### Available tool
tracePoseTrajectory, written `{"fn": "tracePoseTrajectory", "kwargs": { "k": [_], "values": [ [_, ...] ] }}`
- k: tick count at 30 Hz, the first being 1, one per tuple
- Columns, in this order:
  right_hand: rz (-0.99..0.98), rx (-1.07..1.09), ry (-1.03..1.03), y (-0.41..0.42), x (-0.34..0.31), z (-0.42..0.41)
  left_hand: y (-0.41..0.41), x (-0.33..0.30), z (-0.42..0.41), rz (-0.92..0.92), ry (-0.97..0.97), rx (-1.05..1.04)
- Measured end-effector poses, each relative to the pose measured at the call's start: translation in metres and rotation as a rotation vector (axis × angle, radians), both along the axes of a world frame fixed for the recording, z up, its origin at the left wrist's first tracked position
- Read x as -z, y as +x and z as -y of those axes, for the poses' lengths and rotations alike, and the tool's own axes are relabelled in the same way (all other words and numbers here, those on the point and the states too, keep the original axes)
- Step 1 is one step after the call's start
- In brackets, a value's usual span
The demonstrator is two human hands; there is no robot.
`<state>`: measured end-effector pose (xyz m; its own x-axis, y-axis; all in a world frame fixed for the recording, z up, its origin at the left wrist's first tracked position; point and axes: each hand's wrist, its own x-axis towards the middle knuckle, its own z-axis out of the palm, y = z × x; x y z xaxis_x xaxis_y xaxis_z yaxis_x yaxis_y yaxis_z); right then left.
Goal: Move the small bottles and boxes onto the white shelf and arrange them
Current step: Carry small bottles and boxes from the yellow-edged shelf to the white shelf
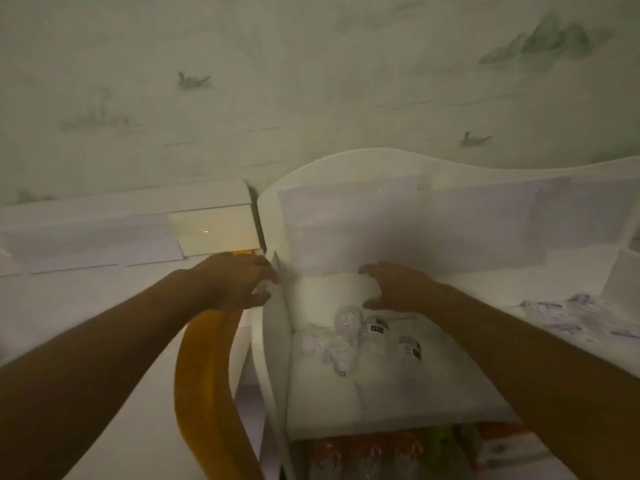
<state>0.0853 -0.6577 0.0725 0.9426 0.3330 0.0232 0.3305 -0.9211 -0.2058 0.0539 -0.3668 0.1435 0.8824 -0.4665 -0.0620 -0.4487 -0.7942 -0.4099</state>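
While both bare arms reach forward over the white shelf (381,393), the left hand (235,282) sits at about ten o'clock from the picture's middle, at the shelf's left side panel (273,341). Its fingers are curled, thumb below and fingers above, and seem to close on the panel's upper edge or on a small white thing there; blur keeps this from being certain. The right hand (394,287) lies just right of centre, near one o'clock from the bottles, its fingers curled round the right end of a white box (332,289) that rests at the back of the shelf against the rear panel.

Small clear bottles (349,323) with dark-printed labels lie on the shelf board just below that box, at six o'clock from it, some wrapped in crinkled clear film. A yellow curved band (204,382) runs from under the left wrist down toward seven o'clock. More small packets (581,317) lie on the white surface at three o'clock, well apart from the shelf. Red and green packages (415,448) show on a lower level at five o'clock. Pale wallpaper (311,81) with birds and hills fills the top.
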Motion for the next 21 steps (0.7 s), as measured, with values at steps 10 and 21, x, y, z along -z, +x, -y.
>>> {"fn": "tracePoseTrajectory", "kwargs": {
  "k": [10,21],
  "values": [
    [0.084,-0.153,-0.053,-0.003,-0.048,-0.097,-0.035,-0.031,-0.126,0.026,-0.037,-0.190],
    [0.132,-0.174,-0.028,-0.038,-0.083,-0.272,-0.087,-0.024,-0.336,-0.028,-0.134,-0.354]
  ]
}}
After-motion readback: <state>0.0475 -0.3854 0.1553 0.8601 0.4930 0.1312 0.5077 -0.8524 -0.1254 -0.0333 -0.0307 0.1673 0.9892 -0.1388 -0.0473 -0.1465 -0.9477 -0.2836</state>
